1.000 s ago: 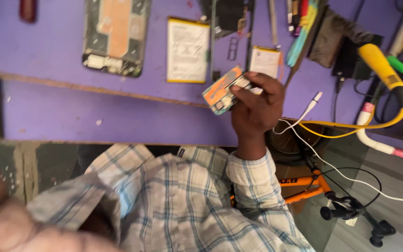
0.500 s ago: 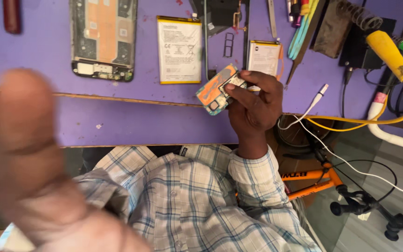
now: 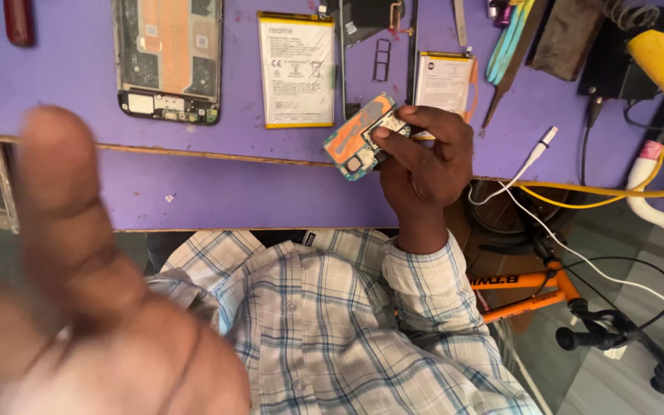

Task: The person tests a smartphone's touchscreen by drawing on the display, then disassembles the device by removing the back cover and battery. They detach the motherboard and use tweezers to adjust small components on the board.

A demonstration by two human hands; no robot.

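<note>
the right hand (image 3: 424, 165) pinches a small phone circuit board (image 3: 363, 137) between thumb and fingers, its grip clamped on the board just above the near edge of the purple table (image 3: 63, 84). the left hand (image 3: 78, 307) looms blurred close to the camera, apparently empty with fingers apart. an opened phone frame (image 3: 167, 58) and a white battery (image 3: 296, 69) lie on the table beyond.

I count two hands: my left hand (image 3: 78, 307), blurred close to the camera, and my right hand (image 3: 424, 157). I see one circuit board (image 3: 363, 137), one opened phone body (image 3: 169, 58), and two flat batteries, the larger (image 3: 297, 69) and the smaller (image 3: 443, 83). There is one SIM tray (image 3: 381, 60), one white cable (image 3: 578, 253) and one orange-framed bicycle (image 3: 532, 288).
</note>
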